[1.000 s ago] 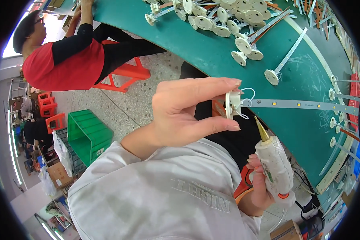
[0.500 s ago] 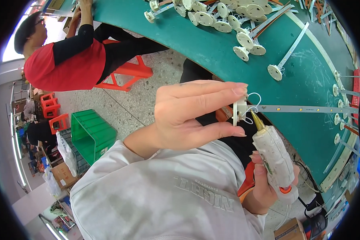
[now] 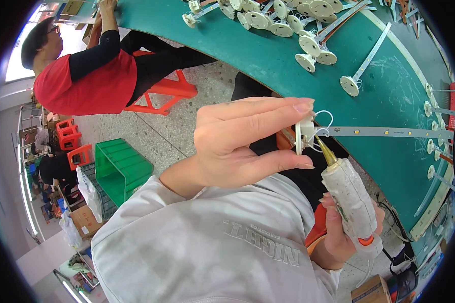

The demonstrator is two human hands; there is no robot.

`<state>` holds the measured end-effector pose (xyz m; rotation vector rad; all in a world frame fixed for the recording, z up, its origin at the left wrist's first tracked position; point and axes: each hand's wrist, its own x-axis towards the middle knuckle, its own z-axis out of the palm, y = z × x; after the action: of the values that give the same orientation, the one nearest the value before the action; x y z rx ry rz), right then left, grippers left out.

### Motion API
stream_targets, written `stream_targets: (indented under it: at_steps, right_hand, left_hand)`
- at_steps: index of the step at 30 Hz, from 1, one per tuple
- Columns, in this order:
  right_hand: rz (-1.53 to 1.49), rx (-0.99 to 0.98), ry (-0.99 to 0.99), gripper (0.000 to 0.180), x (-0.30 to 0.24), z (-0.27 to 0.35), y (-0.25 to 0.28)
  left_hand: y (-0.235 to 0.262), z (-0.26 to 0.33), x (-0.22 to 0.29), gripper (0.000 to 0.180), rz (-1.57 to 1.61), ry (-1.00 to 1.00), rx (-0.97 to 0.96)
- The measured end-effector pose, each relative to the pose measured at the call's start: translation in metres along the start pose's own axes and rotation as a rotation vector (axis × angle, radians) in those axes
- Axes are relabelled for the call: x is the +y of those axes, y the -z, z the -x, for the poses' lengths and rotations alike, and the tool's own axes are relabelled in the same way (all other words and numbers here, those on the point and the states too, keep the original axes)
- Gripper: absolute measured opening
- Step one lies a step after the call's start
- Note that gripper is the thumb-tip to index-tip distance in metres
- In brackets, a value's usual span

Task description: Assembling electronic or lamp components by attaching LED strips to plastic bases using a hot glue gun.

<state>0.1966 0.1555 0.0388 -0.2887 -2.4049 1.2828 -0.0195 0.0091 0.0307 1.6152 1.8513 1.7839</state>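
Observation:
My left hand holds a small white round disc between fingertips and thumb, with thin white wires looping from it. A long white strip with small yellow squares runs from the disc out over the green table. My right hand grips a glue gun wrapped in whitish residue, with an orange trigger. Its brass tip touches the disc at the wires.
Several finished white discs with strips lie on the green table; more line its right edge. A person in a red top sits at the left on an orange stool. A green crate stands on the floor.
My left hand has turned the disc and carried it slightly right. The glue gun has risen until its tip meets the disc.

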Motion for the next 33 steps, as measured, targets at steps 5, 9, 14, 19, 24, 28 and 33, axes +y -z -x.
stream_targets:
  at_steps: [5, 9, 14, 19, 24, 28, 33]
  right_hand:
    - [0.027, 0.039, 0.048, 0.037, -0.0017, -0.0005, -0.0019]
    - [0.007, 0.095, 0.001, 0.038, -0.0006, 0.0051, -0.0020]
    - [0.016, 0.044, -0.010, 0.037, 0.0005, 0.0039, 0.0006]
    - [0.064, 0.041, -0.008, 0.034, 0.0019, 0.0058, 0.0013]
    - [0.059, 0.079, -0.017, 0.035, 0.0006, 0.0061, -0.0004]
    - [0.002, 0.090, -0.003, 0.037, 0.0009, 0.0050, -0.0029]
    - [0.019, 0.042, 0.003, 0.036, 0.0014, 0.0059, 0.0012]
  left_hand:
    - [-0.0011, 0.0021, -0.0015, 0.066, 0.045, -0.005, 0.003]
    - [-0.0020, 0.0000, -0.0007, 0.067, 0.060, -0.002, -0.010]
    - [-0.0015, 0.0013, 0.0007, 0.067, 0.044, 0.011, -0.019]
    - [-0.0019, 0.0021, 0.0017, 0.066, 0.029, 0.001, -0.026]
    - [-0.0031, 0.0011, 0.0007, 0.066, 0.036, -0.013, -0.030]
    - [-0.0033, 0.0021, -0.0001, 0.066, 0.041, -0.016, -0.022]
    - [-0.0016, 0.0029, 0.0011, 0.067, 0.059, 0.019, -0.031]
